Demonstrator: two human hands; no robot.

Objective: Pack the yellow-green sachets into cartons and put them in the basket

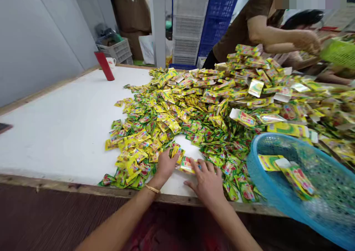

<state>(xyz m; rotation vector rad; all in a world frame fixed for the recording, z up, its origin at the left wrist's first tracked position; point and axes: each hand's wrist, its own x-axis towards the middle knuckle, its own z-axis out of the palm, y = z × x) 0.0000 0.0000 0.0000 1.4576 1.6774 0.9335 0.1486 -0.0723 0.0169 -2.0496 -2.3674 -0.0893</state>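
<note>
Near the table's front edge, my left hand point(165, 165) has its fingers closed on a small yellow candy packet point(178, 152). A small printed box point(186, 165) lies flat on the white surface just right of that packet. My right hand point(206, 177) rests its spread fingertips on the box's right end, thumb apart. Yellow packets point(133, 158) are heaped left of my hands, and green packets point(213, 138) lie behind and to the right. A blue basket point(256, 169) at the right front holds a few boxes point(298, 179).
A big pile of yellow boxes point(210, 82) covers the back and right of the white table point(61, 129). A red object point(104, 66) stands at the back left. Across the table, people's arms point(283, 38) reach near a green basket point(340, 53).
</note>
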